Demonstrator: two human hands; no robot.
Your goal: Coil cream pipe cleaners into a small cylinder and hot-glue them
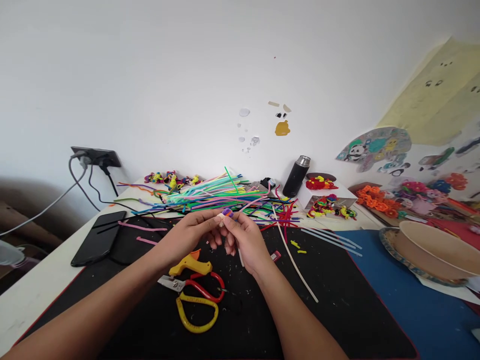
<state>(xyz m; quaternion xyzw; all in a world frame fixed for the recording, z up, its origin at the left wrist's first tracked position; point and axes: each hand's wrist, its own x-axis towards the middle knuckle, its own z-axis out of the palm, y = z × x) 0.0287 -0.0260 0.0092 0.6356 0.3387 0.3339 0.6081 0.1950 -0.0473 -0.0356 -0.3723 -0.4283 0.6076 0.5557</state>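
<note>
Head view, small purple-and-orange piece (227, 213): pinched at the fingertips, above the black mat (247, 320).
Left hand (198, 227): clamped on the piece, close against the other.
Right hand (243, 235): clamped on the piece too.
Scissors (200, 296): lying on the mat, touching or just beside the yellow tool (192, 265).
Fuzzy stems (213, 196): heaped beyond both hands.
Black bottle (296, 178): near the wall.

Allowing passage over the black mat (352, 300) right of the long white stem (293, 262), hitting scissors (197, 289) and a yellow tool (197, 266) nearer in, meeting a stem pile (221, 195) and black bottle (296, 177) beyond, running into a phone (98, 237) at left
</note>
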